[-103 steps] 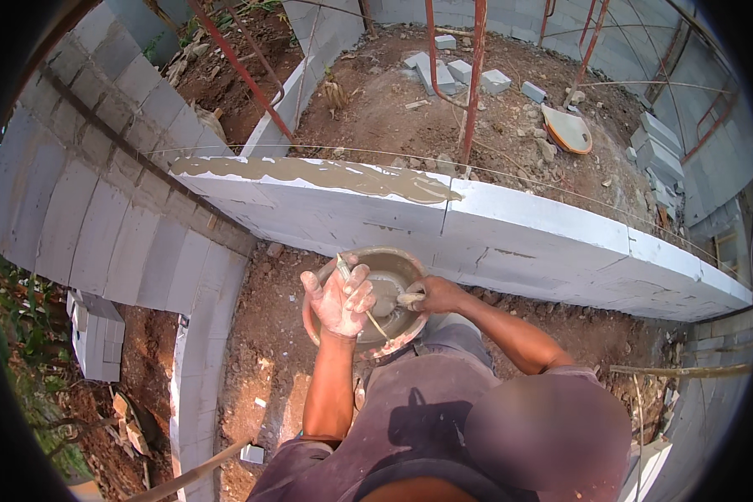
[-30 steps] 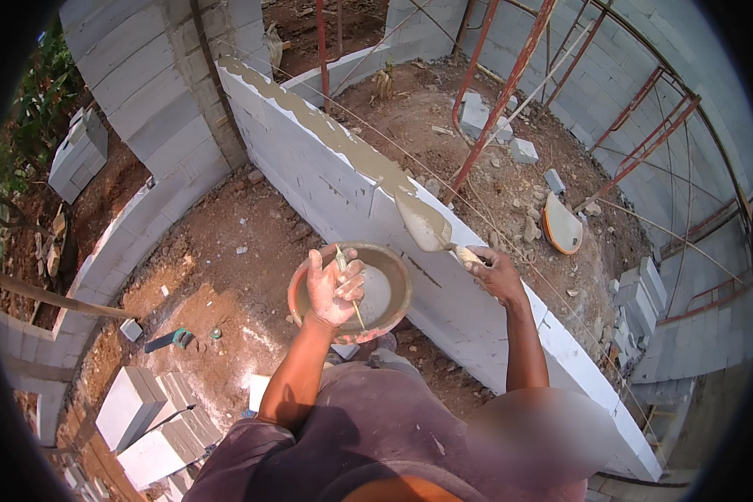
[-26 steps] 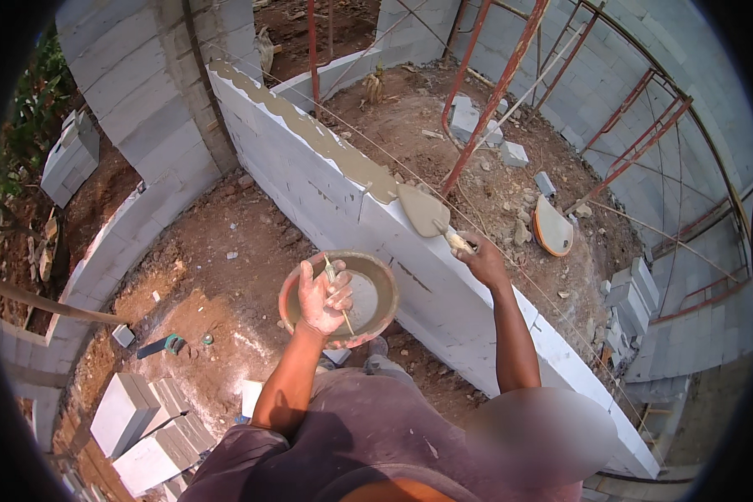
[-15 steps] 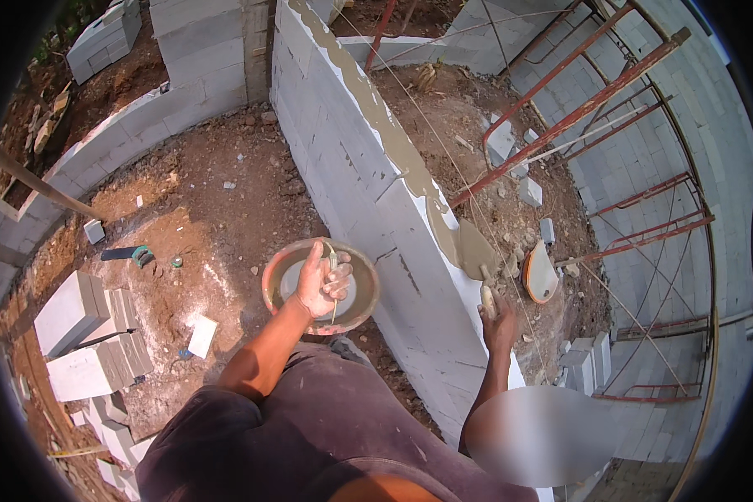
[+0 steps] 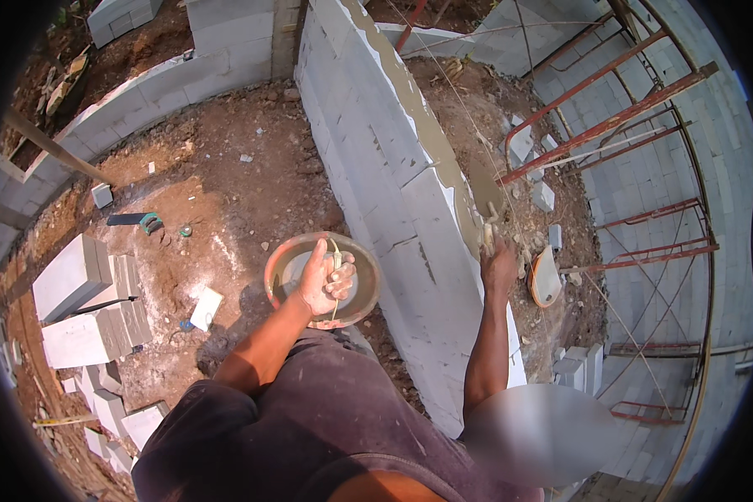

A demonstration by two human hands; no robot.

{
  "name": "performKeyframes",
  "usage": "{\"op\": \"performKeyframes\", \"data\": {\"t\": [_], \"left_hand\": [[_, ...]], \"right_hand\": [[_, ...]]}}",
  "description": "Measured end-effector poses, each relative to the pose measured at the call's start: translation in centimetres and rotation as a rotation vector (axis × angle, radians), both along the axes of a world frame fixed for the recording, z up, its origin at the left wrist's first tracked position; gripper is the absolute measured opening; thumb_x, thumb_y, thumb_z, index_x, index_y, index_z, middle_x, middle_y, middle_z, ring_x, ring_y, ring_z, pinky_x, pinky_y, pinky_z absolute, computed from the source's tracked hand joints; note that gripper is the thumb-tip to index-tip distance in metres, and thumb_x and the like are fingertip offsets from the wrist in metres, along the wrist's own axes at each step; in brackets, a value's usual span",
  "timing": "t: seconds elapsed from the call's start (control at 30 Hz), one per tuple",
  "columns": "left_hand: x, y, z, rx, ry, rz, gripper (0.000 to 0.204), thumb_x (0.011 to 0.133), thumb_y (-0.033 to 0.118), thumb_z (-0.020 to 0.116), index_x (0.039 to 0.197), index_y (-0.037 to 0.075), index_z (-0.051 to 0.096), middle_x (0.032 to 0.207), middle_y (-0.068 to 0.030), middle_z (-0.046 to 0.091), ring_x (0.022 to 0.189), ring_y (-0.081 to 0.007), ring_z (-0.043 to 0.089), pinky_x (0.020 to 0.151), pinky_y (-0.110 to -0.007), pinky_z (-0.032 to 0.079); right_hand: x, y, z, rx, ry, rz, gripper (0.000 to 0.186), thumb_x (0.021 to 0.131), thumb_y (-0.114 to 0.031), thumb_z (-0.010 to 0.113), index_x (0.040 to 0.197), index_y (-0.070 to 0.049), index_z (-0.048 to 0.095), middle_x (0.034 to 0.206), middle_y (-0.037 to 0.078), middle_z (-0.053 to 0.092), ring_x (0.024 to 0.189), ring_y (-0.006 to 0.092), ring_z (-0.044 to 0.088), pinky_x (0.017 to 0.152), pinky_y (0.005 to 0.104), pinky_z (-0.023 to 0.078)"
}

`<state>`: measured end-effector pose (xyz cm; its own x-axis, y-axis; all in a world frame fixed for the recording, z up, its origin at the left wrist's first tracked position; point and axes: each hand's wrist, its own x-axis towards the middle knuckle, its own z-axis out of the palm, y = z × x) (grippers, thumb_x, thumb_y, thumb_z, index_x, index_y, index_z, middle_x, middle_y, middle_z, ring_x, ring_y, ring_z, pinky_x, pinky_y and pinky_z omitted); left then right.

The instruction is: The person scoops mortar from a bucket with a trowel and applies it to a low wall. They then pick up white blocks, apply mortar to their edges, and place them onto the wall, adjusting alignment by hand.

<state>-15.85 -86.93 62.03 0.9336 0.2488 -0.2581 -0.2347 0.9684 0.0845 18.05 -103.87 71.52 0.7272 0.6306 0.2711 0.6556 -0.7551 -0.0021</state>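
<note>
Head view (sole view). Left hand (image 5: 325, 280): palm up, over the bucket (image 5: 275, 266). Fingers curled round a thin pale cord (image 5: 335, 313), thumb pointing away from the body. Grip closed on the cord, loosely by the look of it. The cord's lower end meets the bucket's near rim; how it is fixed cannot be told.

Right hand (image 5: 499, 261): closed round the handle of the trowel (image 5: 482, 186), fist at the far edge of the low wall (image 5: 368, 180). Blade points away from the body, lying along that edge; whether it touches the mortar (image 5: 427, 130) cannot be told. Blade grey, much the colour of the mortar.

Bucket: round, reddish outside, grey inside, just left of the wall, in front of the body. Mortar: wet grey band along the wall's top, from the far end to near the right hand; the stretch by the right forearm is white.

Surroundings. Right of wall: string (image 5: 510, 191) running lengthwise, orange-edged pan (image 5: 546, 280) on the soil, red scaffold (image 5: 604, 126) beyond. Left of wall: saw (image 5: 128, 219) with teal handle on the soil, white slab (image 5: 207, 308) nearer the body, stacked pale blocks (image 5: 74, 274) farther left.
</note>
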Motion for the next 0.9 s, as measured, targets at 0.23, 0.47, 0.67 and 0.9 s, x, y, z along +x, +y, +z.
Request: {"op": "performKeyframes", "data": {"t": [0.23, 0.47, 0.67, 0.9], "left_hand": [[-0.8, 0.0, 1.0, -0.028, -0.132, -0.050, 0.072, 0.089, 0.078, 0.049, 0.106, 0.009, 0.060, 0.066, 0.0060, 0.043, 0.049, -0.0067, 0.037, 0.049, -0.023, 0.032], [0.7, -2.1, 5.7, 0.035, -0.404, -0.233, 0.077, 0.082, 0.075, 0.064, 0.120, 0.008, 0.056, 0.079, 0.0005, 0.051, 0.065, -0.0124, 0.052, 0.067, -0.033, 0.045], [2.1, -2.3, 7.3, 0.130, -0.444, -0.255, 0.085, 0.078, 0.070, 0.073, 0.129, 0.006, 0.052, 0.088, -0.0046, 0.053, 0.070, -0.0191, 0.057, 0.075, -0.042, 0.050], [4.3, -3.0, 7.7, 0.070, -0.493, -0.099, 0.083, 0.083, 0.067, 0.071, 0.130, 0.002, 0.049, 0.083, -0.0050, 0.049, 0.067, -0.0187, 0.054, 0.071, -0.038, 0.049]], "right_hand": [[-10.8, -2.9, 3.3, -0.027, 0.432, 0.137, 0.046, 0.083, -0.025, 0.076, 0.127, -0.015, 0.065, 0.114, 0.014, 0.066, 0.107, 0.0357, 0.065, 0.088, 0.0470, 0.052], [-21.1, -3.4, -13.3, -0.352, 0.511, 0.300, 0.038, 0.087, -0.035, 0.065, 0.119, -0.016, 0.069, 0.109, 0.015, 0.070, 0.096, 0.0360, 0.069, 0.084, 0.0492, 0.053], [-19.8, -2.1, -8.1, -0.149, 1.064, 0.232, 0.046, 0.085, -0.034, 0.069, 0.126, -0.012, 0.067, 0.111, 0.019, 0.072, 0.100, 0.0373, 0.069, 0.087, 0.0456, 0.053], [-15.6, -10.8, -2.8, 0.289, 1.464, 0.076, 0.043, 0.091, -0.016, 0.069, 0.133, -0.009, 0.065, 0.096, 0.003, 0.071, 0.076, 0.0100, 0.060, 0.068, 0.0273, 0.050]]}}
